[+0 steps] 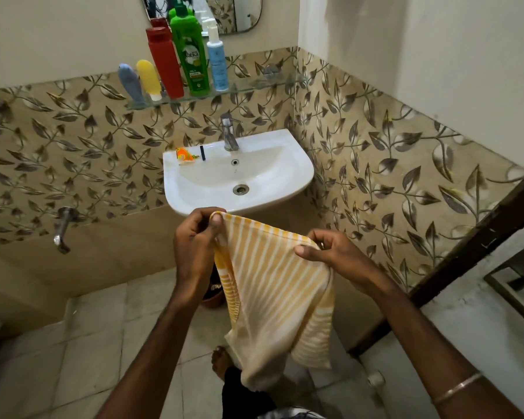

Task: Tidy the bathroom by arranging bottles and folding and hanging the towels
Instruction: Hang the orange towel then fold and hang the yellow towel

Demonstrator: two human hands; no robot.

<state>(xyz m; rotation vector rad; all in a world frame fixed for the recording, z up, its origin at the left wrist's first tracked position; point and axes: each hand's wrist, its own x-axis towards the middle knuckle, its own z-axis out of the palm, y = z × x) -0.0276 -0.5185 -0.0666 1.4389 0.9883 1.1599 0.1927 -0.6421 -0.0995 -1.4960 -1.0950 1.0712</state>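
Note:
A yellow and white striped towel point(276, 291) hangs in front of me below the sink's front edge. My left hand point(194, 246) pinches its top left corner and my right hand point(333, 252) pinches its top right corner, so the top edge stretches between them. On the glass shelf point(254, 86) stand a grey-blue tube point(130, 84), a yellow tube point(149, 80), a red bottle point(164, 62), a green bottle point(191, 52) and a white and blue pump bottle point(217, 58).
The white sink point(297, 170) with a tap point(230, 133) holds an orange sachet point(185, 155) on its rim. A wall tap point(62, 228) sticks out at the left. A dark door edge point(466, 252) and a metal handle point(515, 276) are at the right.

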